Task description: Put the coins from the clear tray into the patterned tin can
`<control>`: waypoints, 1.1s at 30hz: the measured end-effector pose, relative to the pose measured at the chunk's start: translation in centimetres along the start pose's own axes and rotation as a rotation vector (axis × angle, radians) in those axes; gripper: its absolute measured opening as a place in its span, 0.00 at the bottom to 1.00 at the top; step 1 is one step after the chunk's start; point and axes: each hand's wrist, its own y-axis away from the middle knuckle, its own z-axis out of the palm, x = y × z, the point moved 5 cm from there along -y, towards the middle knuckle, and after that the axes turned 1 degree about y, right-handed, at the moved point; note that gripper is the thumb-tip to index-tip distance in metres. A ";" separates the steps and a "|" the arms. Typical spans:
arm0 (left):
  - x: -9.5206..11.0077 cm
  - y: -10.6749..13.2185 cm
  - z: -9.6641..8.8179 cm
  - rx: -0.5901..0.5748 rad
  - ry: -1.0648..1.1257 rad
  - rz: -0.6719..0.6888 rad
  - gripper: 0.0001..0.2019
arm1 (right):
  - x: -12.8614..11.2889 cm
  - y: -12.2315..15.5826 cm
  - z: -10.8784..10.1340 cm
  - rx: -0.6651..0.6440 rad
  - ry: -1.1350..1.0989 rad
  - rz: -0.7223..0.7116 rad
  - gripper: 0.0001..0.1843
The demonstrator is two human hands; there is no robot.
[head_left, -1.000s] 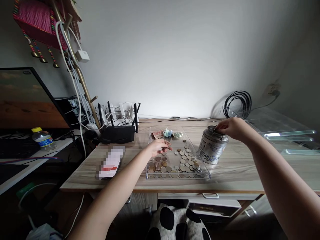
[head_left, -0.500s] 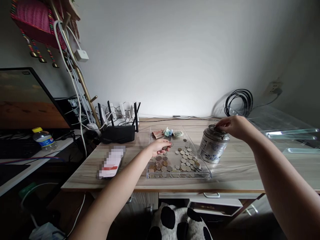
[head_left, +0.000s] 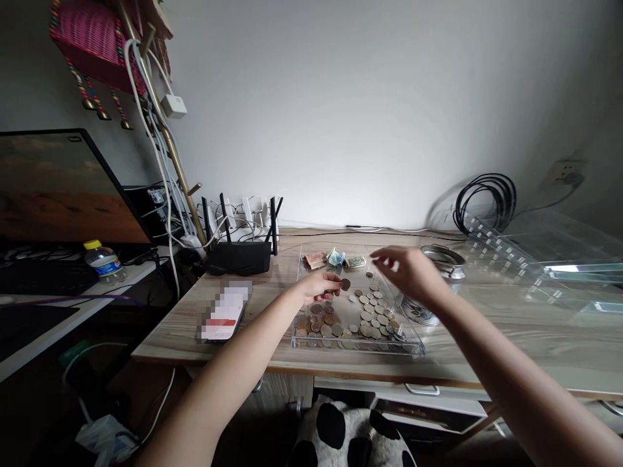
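Note:
My left hand [head_left: 318,287] pinches a coin [head_left: 345,284] between thumb and fingertips, above a clear plastic tray [head_left: 298,344]. Silver coins [head_left: 370,324] lie spread over the tray's right half, with darker coins [head_left: 321,322] at its front left. Three crumpled banknotes, a reddish note [head_left: 314,260], a blue note [head_left: 335,257] and a greenish note [head_left: 355,262], rest along the back. My right hand [head_left: 409,272] hovers over the tray's right side, fingers loosely apart, and nothing shows in them. Behind its wrist stands a patterned metal tin [head_left: 450,263] with an open top, partly hidden.
A phone [head_left: 226,314] lies left of the tray, with a black router [head_left: 239,257] behind it. Clear plastic panels [head_left: 549,259] and a coiled black cable [head_left: 487,198] sit at the right. A bottle [head_left: 104,263] stands by the monitor [head_left: 73,188].
My right hand has left the tin's top and moved left over the tray. The coin in my left hand now shows more plainly. The whole view has shifted slightly.

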 end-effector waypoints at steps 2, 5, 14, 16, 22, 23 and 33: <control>0.2 0.0 0.0 -0.004 -0.017 0.044 0.13 | -1.5 0.0 3.3 -0.176 -0.095 -0.047 0.16; 0.3 0.0 -0.1 0.024 -0.025 0.066 0.15 | -2.6 -0.1 6.0 -0.257 -0.151 -0.087 0.12; -0.2 -0.1 -0.9 0.155 0.122 -0.084 0.06 | -0.6 0.8 -3.1 0.204 0.205 0.078 0.11; -0.1 0.1 -0.9 0.199 0.153 -0.101 0.07 | 1.4 1.2 -6.2 0.280 0.298 0.182 0.08; -0.2 -0.2 -0.8 0.184 0.157 -0.071 0.09 | 8.6 1.3 -8.5 0.097 0.245 0.333 0.06; -0.3 -0.3 -0.9 0.176 0.153 -0.065 0.09 | 9.4 1.2 -8.0 0.040 0.207 0.345 0.06; -0.2 -0.4 -0.8 0.142 0.098 -0.015 0.06 | 9.2 -0.3 -6.7 -0.141 0.203 0.310 0.08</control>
